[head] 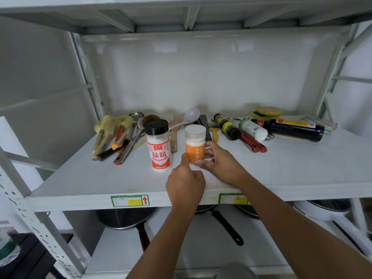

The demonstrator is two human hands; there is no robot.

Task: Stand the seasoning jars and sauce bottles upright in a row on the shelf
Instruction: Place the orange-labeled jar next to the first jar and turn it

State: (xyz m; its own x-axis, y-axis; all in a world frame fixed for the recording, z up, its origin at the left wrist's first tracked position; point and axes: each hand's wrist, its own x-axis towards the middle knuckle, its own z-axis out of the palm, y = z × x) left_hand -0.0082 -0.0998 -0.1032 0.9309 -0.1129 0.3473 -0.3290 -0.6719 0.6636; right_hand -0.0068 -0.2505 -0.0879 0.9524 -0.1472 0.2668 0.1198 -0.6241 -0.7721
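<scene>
A black-capped seasoning jar (159, 146) with a red and white label stands upright on the white shelf (100, 178). Right beside it stands an orange-labelled jar (194, 143) with a white lid. My right hand (219, 162) grips its lower right side and my left hand (185, 182) touches its lower left side with the thumb. Three containers lie on their sides at the back right: a small dark sauce bottle (227, 126), a white bottle (253, 129) and a large dark soy sauce bottle (291, 128).
Brushes, spatulas, a white ladle (189, 116) and other utensils are piled at the back left and middle. Red-handled tools (253, 143) lie under the bottles. Yellow sponges (267, 112) sit at the back right. Pans (128, 218) rest on the lower shelf.
</scene>
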